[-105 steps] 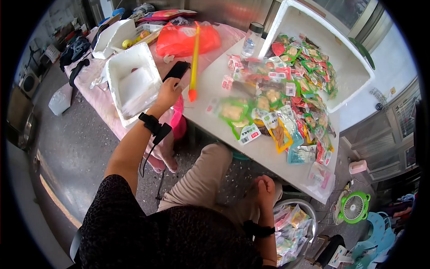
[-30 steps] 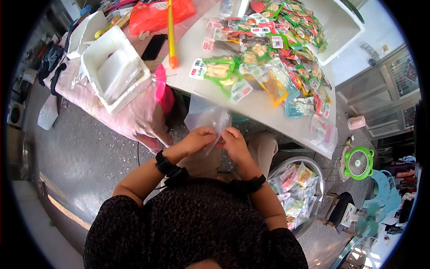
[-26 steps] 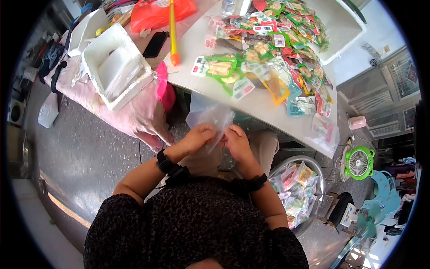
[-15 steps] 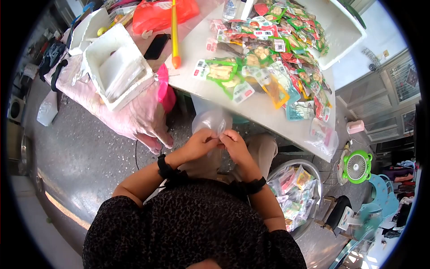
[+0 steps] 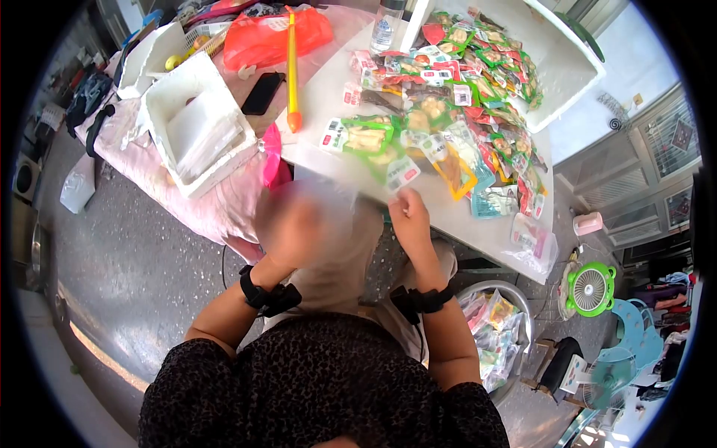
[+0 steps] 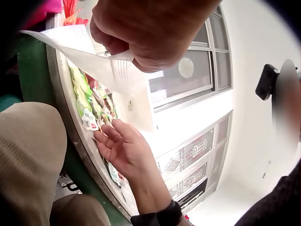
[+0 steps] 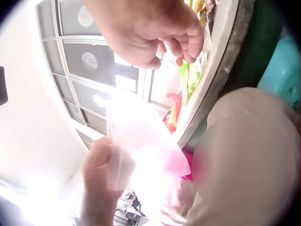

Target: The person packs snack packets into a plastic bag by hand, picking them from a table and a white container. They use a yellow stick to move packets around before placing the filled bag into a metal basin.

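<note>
In the head view the left hand (image 5: 299, 233), blurred, grips a clear plastic bag (image 5: 332, 196) over the lap; the right wrist view shows that bag (image 7: 141, 141) hanging from the left hand (image 7: 99, 165). The right hand (image 5: 411, 216) is at the table's near edge, just below a green-edged food packet (image 5: 366, 138). In the left wrist view the right hand (image 6: 124, 148) has loosely bent fingers with nothing in them, close to the packets (image 6: 89, 106). A yellow-edged packet (image 5: 450, 168) lies farther right.
A heap of packets (image 5: 515, 142) spills from a large foam box (image 5: 571, 82). A small foam box (image 5: 224, 168) with clear bags, a black phone (image 5: 263, 93) and a yellow stick (image 5: 292, 75) lie left. A metal basin (image 5: 529, 321) of bagged packets stands right of the legs.
The hands were together at the bag over the lap; they have parted. The left hand has moved left with the bag, and the right hand has let go and moved up toward the packets.
</note>
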A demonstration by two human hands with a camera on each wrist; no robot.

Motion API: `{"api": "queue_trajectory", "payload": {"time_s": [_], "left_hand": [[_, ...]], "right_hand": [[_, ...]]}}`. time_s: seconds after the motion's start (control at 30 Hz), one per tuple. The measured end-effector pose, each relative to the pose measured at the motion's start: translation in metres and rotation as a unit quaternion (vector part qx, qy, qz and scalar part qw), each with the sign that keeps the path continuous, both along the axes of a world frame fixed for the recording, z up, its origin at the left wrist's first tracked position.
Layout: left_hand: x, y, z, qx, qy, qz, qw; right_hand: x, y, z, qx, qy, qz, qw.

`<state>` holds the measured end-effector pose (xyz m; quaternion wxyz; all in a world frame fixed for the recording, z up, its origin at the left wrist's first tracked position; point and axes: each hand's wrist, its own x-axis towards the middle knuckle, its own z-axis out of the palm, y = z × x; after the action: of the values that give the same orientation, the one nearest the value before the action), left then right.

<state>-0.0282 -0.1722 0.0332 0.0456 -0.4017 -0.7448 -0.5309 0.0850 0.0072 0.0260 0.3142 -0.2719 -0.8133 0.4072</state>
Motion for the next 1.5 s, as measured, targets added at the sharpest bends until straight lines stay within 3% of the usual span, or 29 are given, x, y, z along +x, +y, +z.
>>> {"api": "queue_trajectory", "payload": {"time_s": [0.03, 0.07, 0.13, 0.23, 0.43, 0.47, 0.53, 0.63, 0.77, 1.03, 1.17, 1.3, 1.5], "left_hand": [[-0.002, 0.001, 0.003, 0.002, 0.004, 0.016, 1.000], [-0.005, 0.002, 0.007, 0.004, 0.008, 0.032, 0.999], [-0.014, 0.007, 0.010, 0.009, 0.026, 0.050, 0.998], [-0.028, 0.020, 0.008, 0.022, 0.039, 0.068, 0.997], [-0.025, 0.037, -0.013, -0.021, 0.011, 0.044, 0.999], [-0.021, 0.038, -0.017, -0.033, 0.008, 0.038, 0.999], [-0.014, 0.039, -0.022, -0.049, -0.009, 0.025, 0.998], [-0.006, 0.042, -0.021, -0.059, -0.067, 0.002, 0.996], [-0.004, 0.060, -0.025, -0.044, -0.028, -0.015, 0.999], [0.007, 0.115, -0.022, -0.091, 0.072, -0.062, 0.991], [0.020, 0.130, -0.026, -0.080, -0.004, -0.087, 0.993], [0.028, 0.129, -0.020, -0.056, -0.020, -0.105, 0.993], [0.028, 0.126, -0.026, -0.060, 0.045, -0.122, 0.990]], "right_hand": [[-0.006, 0.014, 0.003, 0.009, 0.002, -0.022, 1.000], [-0.008, 0.030, 0.011, 0.017, -0.075, -0.031, 0.997], [-0.021, 0.059, -0.009, 0.181, -0.104, -0.101, 0.973], [-0.035, 0.068, 0.004, 0.060, -0.226, -0.096, 0.968], [-0.040, 0.078, -0.024, 0.017, -0.067, -0.007, 0.998], [-0.032, 0.077, -0.027, -0.128, 0.019, -0.027, 0.991], [-0.002, 0.066, -0.019, -0.401, 0.182, -0.067, 0.895], [0.034, 0.069, -0.024, -0.446, 0.327, -0.033, 0.832], [0.061, 0.066, -0.018, -0.460, 0.359, -0.058, 0.810], [0.086, 0.045, 0.015, -0.460, 0.378, 0.005, 0.803], [0.087, 0.036, 0.019, -0.463, 0.389, 0.010, 0.797], [0.078, 0.035, -0.001, -0.496, 0.332, -0.036, 0.801], [0.070, 0.045, -0.011, -0.560, 0.283, -0.011, 0.778]]}}
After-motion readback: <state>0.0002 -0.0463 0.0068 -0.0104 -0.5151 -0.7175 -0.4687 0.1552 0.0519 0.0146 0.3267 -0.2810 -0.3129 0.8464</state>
